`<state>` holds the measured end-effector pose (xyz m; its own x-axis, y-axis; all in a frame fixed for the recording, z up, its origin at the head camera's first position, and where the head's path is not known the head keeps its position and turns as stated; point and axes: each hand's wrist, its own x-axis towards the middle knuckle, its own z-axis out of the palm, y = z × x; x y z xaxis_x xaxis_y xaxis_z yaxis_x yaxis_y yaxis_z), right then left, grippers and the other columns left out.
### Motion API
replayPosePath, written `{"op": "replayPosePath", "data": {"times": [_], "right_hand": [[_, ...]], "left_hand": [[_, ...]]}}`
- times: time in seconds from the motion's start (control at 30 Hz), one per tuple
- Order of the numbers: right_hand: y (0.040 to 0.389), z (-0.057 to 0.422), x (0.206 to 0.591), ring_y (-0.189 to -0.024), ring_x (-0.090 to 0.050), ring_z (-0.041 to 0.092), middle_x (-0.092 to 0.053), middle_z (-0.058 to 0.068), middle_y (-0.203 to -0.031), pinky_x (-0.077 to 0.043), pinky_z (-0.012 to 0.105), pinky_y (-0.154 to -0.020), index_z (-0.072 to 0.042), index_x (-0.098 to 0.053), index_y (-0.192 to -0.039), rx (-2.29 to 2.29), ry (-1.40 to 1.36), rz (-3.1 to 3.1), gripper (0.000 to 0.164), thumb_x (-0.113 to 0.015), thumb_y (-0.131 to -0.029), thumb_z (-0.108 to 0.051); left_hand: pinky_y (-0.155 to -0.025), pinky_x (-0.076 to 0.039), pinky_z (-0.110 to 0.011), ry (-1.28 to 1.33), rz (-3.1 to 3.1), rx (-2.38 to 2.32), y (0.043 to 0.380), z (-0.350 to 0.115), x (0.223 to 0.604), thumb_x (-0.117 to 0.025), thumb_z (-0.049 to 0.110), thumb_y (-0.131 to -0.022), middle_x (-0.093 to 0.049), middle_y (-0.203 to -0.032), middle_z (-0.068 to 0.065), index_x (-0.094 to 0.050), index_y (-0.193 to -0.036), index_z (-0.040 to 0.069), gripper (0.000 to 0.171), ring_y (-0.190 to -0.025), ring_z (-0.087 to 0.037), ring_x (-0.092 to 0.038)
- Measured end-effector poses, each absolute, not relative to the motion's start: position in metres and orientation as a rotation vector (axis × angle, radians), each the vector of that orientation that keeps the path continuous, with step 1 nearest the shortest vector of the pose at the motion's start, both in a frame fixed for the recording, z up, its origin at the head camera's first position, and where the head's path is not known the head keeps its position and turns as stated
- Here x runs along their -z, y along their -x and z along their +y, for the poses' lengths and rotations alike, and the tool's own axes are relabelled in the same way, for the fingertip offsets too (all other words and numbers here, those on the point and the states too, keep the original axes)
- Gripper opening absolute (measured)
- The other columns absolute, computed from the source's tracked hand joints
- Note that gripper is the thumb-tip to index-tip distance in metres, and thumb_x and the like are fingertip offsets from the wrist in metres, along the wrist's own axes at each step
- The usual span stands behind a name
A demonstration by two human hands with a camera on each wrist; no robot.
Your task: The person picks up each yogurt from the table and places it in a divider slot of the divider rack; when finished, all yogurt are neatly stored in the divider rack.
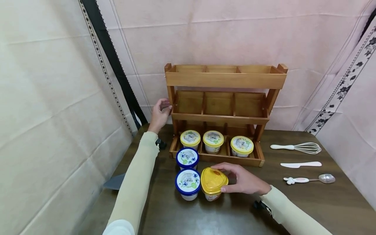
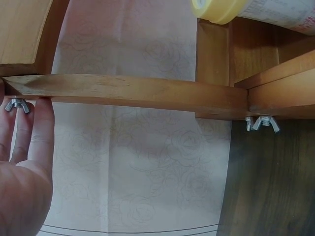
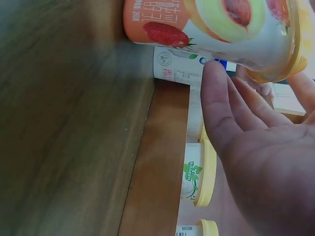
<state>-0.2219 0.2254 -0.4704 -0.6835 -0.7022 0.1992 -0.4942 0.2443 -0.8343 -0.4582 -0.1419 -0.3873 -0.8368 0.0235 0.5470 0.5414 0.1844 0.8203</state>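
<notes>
My right hand (image 1: pixel 242 179) holds a yogurt cup with a domed yellow lid (image 1: pixel 213 180), thumb and fingers at opposite sides of the lid. Printed fruit shows on its side (image 3: pixel 211 24) in the right wrist view. Left of it stand two blue-lidded yogurt cups (image 1: pixel 188 181), one behind the other. My left hand (image 1: pixel 160 116) touches the left side post (image 2: pixel 133 91) of a wooden three-tier rack (image 1: pixel 226 80). Its fingers (image 2: pixel 43 132) reach straight up to the post beside a wing nut (image 2: pixel 17 104).
Three yellow-lidded yogurt cups (image 1: pixel 213 141) sit in the rack's bottom tier. Right of the rack, on the dark wooden table (image 1: pixel 235 218), lie a whisk (image 1: pixel 306 148), a white knife (image 1: pixel 301 164) and a spoon (image 1: pixel 326 178). Pale cloth (image 1: pixel 235 36) hangs behind.
</notes>
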Motion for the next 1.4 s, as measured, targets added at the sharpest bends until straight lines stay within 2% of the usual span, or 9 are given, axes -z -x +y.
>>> {"op": "replayPosePath", "data": {"times": [0.23, 0.5, 0.97, 1.2, 1.4], "right_hand": [[0.224, 0.221, 0.473, -0.13, -0.064, 0.02, -0.059, 0.006, -0.151, -0.057, 0.031, -0.104, -0.017, -0.054, -0.152, 1.421, 1.179, 2.234, 0.065, -0.083, -0.093, -0.018], [0.224, 0.222, 0.471, -0.133, -0.061, 0.019, -0.057, 0.004, -0.153, -0.055, 0.031, -0.106, -0.021, -0.052, -0.154, 1.378, 1.174, 2.273, 0.072, -0.086, -0.09, -0.023], [0.221, 0.228, 0.452, -0.129, -0.062, 0.021, -0.06, 0.001, -0.15, -0.056, 0.029, -0.103, -0.024, -0.055, -0.15, 1.452, 1.049, 2.461, 0.074, -0.091, -0.085, -0.022], [0.221, 0.235, 0.434, -0.122, -0.062, 0.023, -0.061, 0.001, -0.147, -0.057, 0.03, -0.099, -0.023, -0.053, -0.152, 1.459, 1.03, 2.566, 0.074, -0.089, -0.087, -0.02], [0.223, 0.243, 0.419, -0.125, -0.061, 0.016, -0.057, 0.004, -0.149, -0.056, 0.025, -0.102, -0.022, -0.05, -0.155, 1.49, 1.031, 2.637, 0.074, -0.086, -0.09, -0.016]], "left_hand": [[-0.115, -0.048, -0.046, 0.505, -2.068, 1.663, 0.457, -0.146, 0.387, -0.066, 0.013, -0.105, -0.065, -0.132, -0.01, -0.062, -0.134, 0.013, 0.029, -0.127, -0.024, -0.064], [-0.116, -0.048, -0.046, 0.518, -2.061, 1.651, 0.458, -0.147, 0.386, -0.066, 0.012, -0.105, -0.066, -0.132, -0.01, -0.062, -0.134, 0.012, 0.029, -0.126, -0.025, -0.064], [-0.112, -0.05, -0.046, 0.524, -2.049, 1.668, 0.46, -0.144, 0.389, -0.068, 0.012, -0.104, -0.067, -0.13, -0.01, -0.063, -0.132, 0.012, 0.028, -0.125, -0.024, -0.065], [-0.113, -0.05, -0.046, 0.514, -2.061, 1.666, 0.461, -0.144, 0.39, -0.067, 0.012, -0.105, -0.067, -0.13, -0.009, -0.063, -0.133, 0.013, 0.028, -0.125, -0.024, -0.065], [-0.111, -0.051, -0.045, 0.529, -2.048, 1.682, 0.462, -0.142, 0.391, -0.067, 0.011, -0.104, -0.066, -0.131, -0.013, -0.063, -0.133, 0.009, 0.029, -0.127, -0.027, -0.065]]}}
